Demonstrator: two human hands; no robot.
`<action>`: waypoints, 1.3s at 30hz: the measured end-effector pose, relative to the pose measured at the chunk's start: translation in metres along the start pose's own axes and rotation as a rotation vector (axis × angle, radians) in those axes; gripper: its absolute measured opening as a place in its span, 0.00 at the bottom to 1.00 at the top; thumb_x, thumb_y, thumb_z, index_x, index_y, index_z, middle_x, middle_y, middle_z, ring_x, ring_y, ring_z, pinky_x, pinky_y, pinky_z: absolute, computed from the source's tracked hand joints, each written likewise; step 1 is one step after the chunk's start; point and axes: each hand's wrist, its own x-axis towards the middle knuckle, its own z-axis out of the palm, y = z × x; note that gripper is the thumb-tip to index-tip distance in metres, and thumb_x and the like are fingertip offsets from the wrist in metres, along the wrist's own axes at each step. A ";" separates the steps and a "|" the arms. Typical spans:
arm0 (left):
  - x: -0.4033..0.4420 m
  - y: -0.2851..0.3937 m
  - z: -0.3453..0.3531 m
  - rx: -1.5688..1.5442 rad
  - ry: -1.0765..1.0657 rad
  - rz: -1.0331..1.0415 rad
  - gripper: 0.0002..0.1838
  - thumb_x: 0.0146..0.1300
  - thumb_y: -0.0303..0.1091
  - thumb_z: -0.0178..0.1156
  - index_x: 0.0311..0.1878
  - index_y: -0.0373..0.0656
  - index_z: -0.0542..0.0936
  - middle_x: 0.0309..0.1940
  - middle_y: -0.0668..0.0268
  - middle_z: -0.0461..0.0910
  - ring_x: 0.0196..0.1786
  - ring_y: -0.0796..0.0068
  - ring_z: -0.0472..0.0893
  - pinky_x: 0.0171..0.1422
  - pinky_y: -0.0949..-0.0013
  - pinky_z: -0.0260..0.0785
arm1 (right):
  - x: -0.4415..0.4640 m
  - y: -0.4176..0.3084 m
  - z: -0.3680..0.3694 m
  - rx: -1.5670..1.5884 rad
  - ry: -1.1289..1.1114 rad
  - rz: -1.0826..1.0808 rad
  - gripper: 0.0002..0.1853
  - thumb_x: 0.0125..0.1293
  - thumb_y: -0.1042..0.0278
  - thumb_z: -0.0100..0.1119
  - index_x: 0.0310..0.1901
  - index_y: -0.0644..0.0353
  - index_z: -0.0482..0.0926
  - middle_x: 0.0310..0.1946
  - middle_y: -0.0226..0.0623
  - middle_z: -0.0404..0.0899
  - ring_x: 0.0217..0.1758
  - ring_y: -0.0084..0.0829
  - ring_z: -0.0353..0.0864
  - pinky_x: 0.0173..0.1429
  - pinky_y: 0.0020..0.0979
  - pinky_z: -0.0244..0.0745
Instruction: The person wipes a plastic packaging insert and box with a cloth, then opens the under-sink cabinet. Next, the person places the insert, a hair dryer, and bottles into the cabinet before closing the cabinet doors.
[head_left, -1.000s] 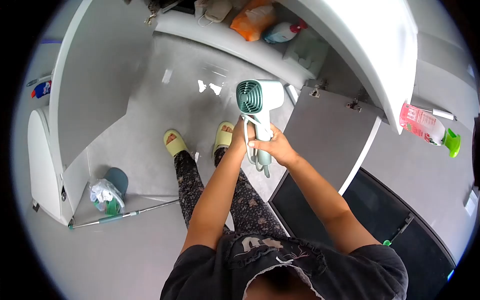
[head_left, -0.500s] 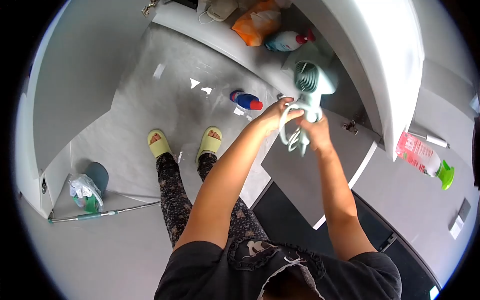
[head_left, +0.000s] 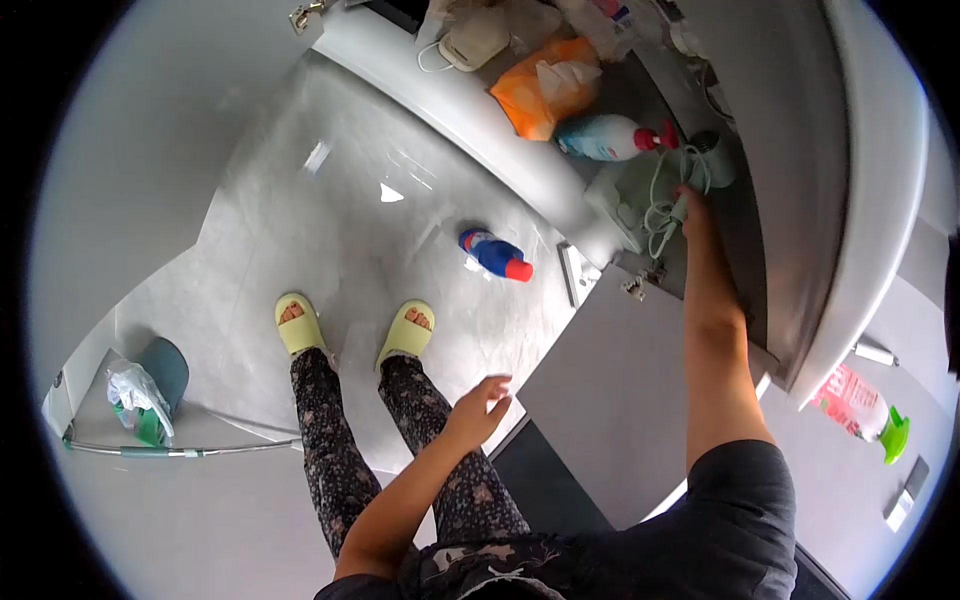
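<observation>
My right hand reaches into the open cabinet, its fingers closed around the handle of a pale green hair dryer. The dryer's looped cord hangs beside the hand, and my wrist and the shadow partly hide the dryer body. Close to it lies a white pump bottle with a red top. An orange and white packet rests further along the cabinet. In front of my legs, my left hand is empty, with thumb and fingers apart.
An open cabinet door stands below my right arm. On the grey floor lies a blue bottle with a red cap. A bin stands at the left, beside a metal pole. A pink bottle is at the right.
My right hand has carried the hair dryer up and rightward into the cabinet. My left hand has let go of its cord and drawn back toward my legs.
</observation>
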 end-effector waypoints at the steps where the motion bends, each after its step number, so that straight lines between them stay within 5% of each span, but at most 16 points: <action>1: -0.004 -0.004 -0.005 0.004 -0.007 -0.016 0.17 0.66 0.36 0.54 0.58 0.46 0.69 0.44 0.59 0.80 0.49 0.65 0.80 0.53 0.62 0.72 | -0.014 -0.009 0.010 -0.040 -0.009 0.048 0.11 0.50 0.64 0.66 0.32 0.58 0.76 0.31 0.33 0.74 0.38 0.30 0.72 0.39 0.36 0.68; 3: -0.009 -0.011 -0.015 -0.023 0.009 -0.006 0.17 0.66 0.34 0.54 0.57 0.44 0.69 0.45 0.58 0.79 0.49 0.66 0.79 0.53 0.63 0.72 | -0.015 -0.014 0.027 -0.077 -0.025 0.094 0.12 0.50 0.63 0.66 0.33 0.58 0.76 0.34 0.33 0.74 0.40 0.31 0.72 0.41 0.36 0.67; 5: -0.011 -0.019 -0.025 -0.071 0.067 -0.068 0.18 0.63 0.33 0.56 0.56 0.45 0.70 0.43 0.58 0.80 0.48 0.66 0.80 0.50 0.65 0.71 | 0.022 -0.001 0.032 -0.134 -0.075 0.242 0.33 0.50 0.66 0.65 0.59 0.62 0.68 0.54 0.41 0.71 0.57 0.39 0.69 0.58 0.39 0.66; 9: -0.012 -0.024 -0.048 -0.078 0.124 -0.095 0.17 0.63 0.31 0.56 0.56 0.43 0.71 0.45 0.57 0.79 0.49 0.65 0.80 0.51 0.66 0.71 | 0.081 0.027 0.037 -0.126 -0.054 -0.012 0.37 0.55 0.60 0.63 0.65 0.62 0.60 0.62 0.44 0.65 0.63 0.42 0.65 0.61 0.43 0.66; 12: -0.012 -0.026 -0.055 -0.083 0.143 -0.089 0.17 0.63 0.31 0.55 0.56 0.43 0.71 0.45 0.57 0.79 0.48 0.65 0.80 0.52 0.66 0.71 | 0.066 0.017 0.058 -0.134 0.256 0.150 0.29 0.55 0.47 0.61 0.52 0.59 0.75 0.56 0.41 0.72 0.56 0.38 0.72 0.55 0.38 0.69; 15: -0.013 -0.024 -0.058 -0.062 0.148 -0.091 0.17 0.63 0.31 0.55 0.56 0.43 0.71 0.45 0.57 0.79 0.48 0.65 0.80 0.53 0.66 0.71 | 0.090 0.029 0.050 -0.894 0.016 0.029 0.41 0.56 0.36 0.56 0.62 0.63 0.66 0.65 0.49 0.62 0.66 0.43 0.65 0.64 0.42 0.63; 18: -0.014 -0.022 -0.059 0.016 0.131 -0.078 0.18 0.63 0.32 0.55 0.56 0.43 0.71 0.45 0.57 0.79 0.47 0.64 0.80 0.52 0.66 0.71 | 0.024 0.006 0.063 -1.352 0.305 -0.241 0.50 0.54 0.29 0.51 0.67 0.65 0.57 0.66 0.55 0.57 0.69 0.46 0.59 0.69 0.42 0.56; 20: -0.014 -0.021 -0.059 0.095 0.122 -0.072 0.18 0.63 0.33 0.55 0.56 0.42 0.71 0.46 0.57 0.79 0.47 0.63 0.80 0.52 0.65 0.71 | -0.011 -0.019 0.067 -1.106 0.281 -0.168 0.57 0.48 0.35 0.64 0.71 0.59 0.46 0.67 0.50 0.56 0.69 0.47 0.57 0.68 0.50 0.59; 27: -0.025 -0.014 -0.063 -0.001 0.163 -0.036 0.17 0.63 0.33 0.55 0.55 0.43 0.72 0.44 0.57 0.79 0.47 0.63 0.80 0.51 0.65 0.71 | -0.047 -0.038 0.047 -1.097 0.046 -0.492 0.57 0.44 0.41 0.69 0.70 0.60 0.47 0.66 0.53 0.57 0.70 0.51 0.54 0.70 0.51 0.53; 29: -0.030 -0.012 -0.067 0.024 0.162 -0.053 0.16 0.63 0.32 0.55 0.55 0.43 0.72 0.43 0.57 0.80 0.46 0.63 0.80 0.51 0.65 0.71 | -0.094 -0.039 0.053 -0.980 -0.135 -0.988 0.54 0.44 0.51 0.72 0.69 0.61 0.49 0.64 0.52 0.59 0.69 0.51 0.55 0.71 0.47 0.50; 33: -0.040 -0.014 -0.074 -0.001 0.211 -0.023 0.15 0.63 0.31 0.55 0.54 0.43 0.72 0.41 0.57 0.81 0.45 0.63 0.81 0.50 0.66 0.72 | -0.159 -0.034 0.089 -0.539 -0.273 -0.911 0.49 0.45 0.60 0.73 0.66 0.62 0.54 0.63 0.50 0.60 0.68 0.48 0.56 0.72 0.43 0.48; 35: -0.048 -0.010 -0.080 0.004 0.208 -0.047 0.15 0.64 0.31 0.55 0.54 0.42 0.72 0.40 0.58 0.81 0.45 0.63 0.81 0.49 0.66 0.72 | -0.162 -0.044 0.103 -0.280 -0.261 -0.795 0.36 0.47 0.66 0.72 0.58 0.63 0.66 0.55 0.40 0.69 0.61 0.34 0.66 0.66 0.35 0.57; 39: -0.056 -0.008 -0.091 0.053 0.219 -0.057 0.15 0.64 0.32 0.54 0.53 0.42 0.72 0.40 0.58 0.81 0.44 0.63 0.81 0.48 0.65 0.72 | -0.129 -0.044 0.107 -0.162 -0.320 -0.659 0.41 0.46 0.65 0.74 0.61 0.64 0.61 0.58 0.45 0.64 0.61 0.37 0.64 0.61 0.35 0.64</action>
